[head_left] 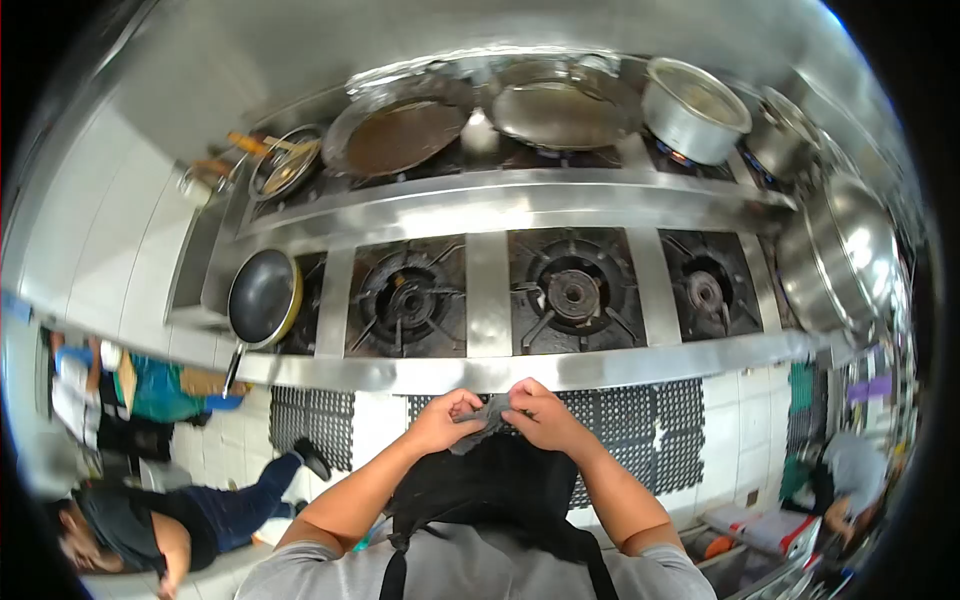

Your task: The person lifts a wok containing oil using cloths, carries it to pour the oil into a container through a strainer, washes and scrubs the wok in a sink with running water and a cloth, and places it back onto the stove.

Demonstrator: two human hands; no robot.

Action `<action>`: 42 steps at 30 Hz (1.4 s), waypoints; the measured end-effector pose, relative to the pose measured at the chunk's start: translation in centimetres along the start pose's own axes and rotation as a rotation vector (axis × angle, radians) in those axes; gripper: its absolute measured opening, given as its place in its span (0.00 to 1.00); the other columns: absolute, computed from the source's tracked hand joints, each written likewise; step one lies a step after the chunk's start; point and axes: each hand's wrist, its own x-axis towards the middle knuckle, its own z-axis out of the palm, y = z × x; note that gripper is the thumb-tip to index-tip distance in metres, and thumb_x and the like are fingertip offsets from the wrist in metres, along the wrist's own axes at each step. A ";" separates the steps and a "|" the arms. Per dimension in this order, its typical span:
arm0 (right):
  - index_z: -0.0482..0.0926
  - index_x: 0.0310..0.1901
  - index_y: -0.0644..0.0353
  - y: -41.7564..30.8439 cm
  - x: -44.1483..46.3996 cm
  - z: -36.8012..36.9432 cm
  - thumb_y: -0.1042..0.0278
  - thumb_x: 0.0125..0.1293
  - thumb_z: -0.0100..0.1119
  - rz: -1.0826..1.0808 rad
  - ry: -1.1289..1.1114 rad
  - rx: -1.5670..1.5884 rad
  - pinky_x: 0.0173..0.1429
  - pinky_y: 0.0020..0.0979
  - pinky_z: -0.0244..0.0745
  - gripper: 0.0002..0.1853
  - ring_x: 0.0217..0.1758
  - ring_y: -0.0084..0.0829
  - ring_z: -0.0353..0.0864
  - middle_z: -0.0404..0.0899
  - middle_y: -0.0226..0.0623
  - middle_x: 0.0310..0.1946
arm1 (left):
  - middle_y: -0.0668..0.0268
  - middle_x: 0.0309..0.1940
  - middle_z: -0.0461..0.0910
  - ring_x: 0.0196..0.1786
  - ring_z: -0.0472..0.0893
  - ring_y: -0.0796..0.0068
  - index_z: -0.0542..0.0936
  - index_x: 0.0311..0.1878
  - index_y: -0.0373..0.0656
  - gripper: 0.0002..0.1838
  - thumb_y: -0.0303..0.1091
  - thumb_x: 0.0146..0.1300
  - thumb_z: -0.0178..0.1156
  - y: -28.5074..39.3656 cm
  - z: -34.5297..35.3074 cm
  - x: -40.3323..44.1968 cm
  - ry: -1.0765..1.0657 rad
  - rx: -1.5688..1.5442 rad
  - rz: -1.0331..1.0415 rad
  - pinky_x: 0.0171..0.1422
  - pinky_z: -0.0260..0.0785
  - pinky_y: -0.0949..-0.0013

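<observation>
A small crumpled piece of grey cloth (484,420) is stretched between my two hands, in front of my black apron (485,480). My left hand (443,422) is closed on its left end, thumb and fingers pinched together. At the other end, my right hand (545,417) pinches the cloth too. Both hands are just short of the stove's steel front edge (480,374). Beyond that edge lie the front burners, including the middle burner (573,293) and the left burner (412,297), with no flame visible on them.
A frying pan (264,299) sits at the front left, its handle jutting past the edge. Behind are two wide oil pans (405,138), a pot (697,110) over a flame and a large steel vessel (838,255). People stand left (190,530) and right (855,475).
</observation>
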 end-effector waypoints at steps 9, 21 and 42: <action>0.70 0.22 0.67 -5.4 3.5 4.8 0.75 0.60 0.57 -0.163 -0.318 0.002 0.37 0.34 0.69 0.11 0.30 0.38 0.75 0.75 0.40 0.27 | 0.55 0.32 0.79 0.39 0.81 0.54 0.80 0.36 0.35 0.12 0.20 0.47 0.53 -4.9 -3.7 -8.8 0.615 0.649 0.298 0.47 0.73 0.56; 0.74 0.23 0.56 -12.9 3.7 13.0 0.68 0.64 0.59 0.365 -0.222 0.535 0.30 0.24 0.67 0.11 0.25 0.15 0.67 0.70 0.21 0.22 | 0.65 0.38 0.82 0.39 0.80 0.76 0.80 0.47 0.34 0.23 0.15 0.46 0.47 -2.2 -8.2 -21.5 0.399 -0.631 0.157 0.48 0.72 0.73; 0.64 0.64 0.64 3.6 -0.8 20.4 0.72 0.56 0.69 0.666 -0.466 0.146 0.59 0.37 0.71 0.34 0.59 0.39 0.74 0.74 0.46 0.55 | 0.60 0.43 0.82 0.46 0.79 0.73 0.78 0.54 0.41 0.18 0.26 0.59 0.66 -16.6 2.6 -21.7 0.924 -0.753 0.022 0.53 0.72 0.65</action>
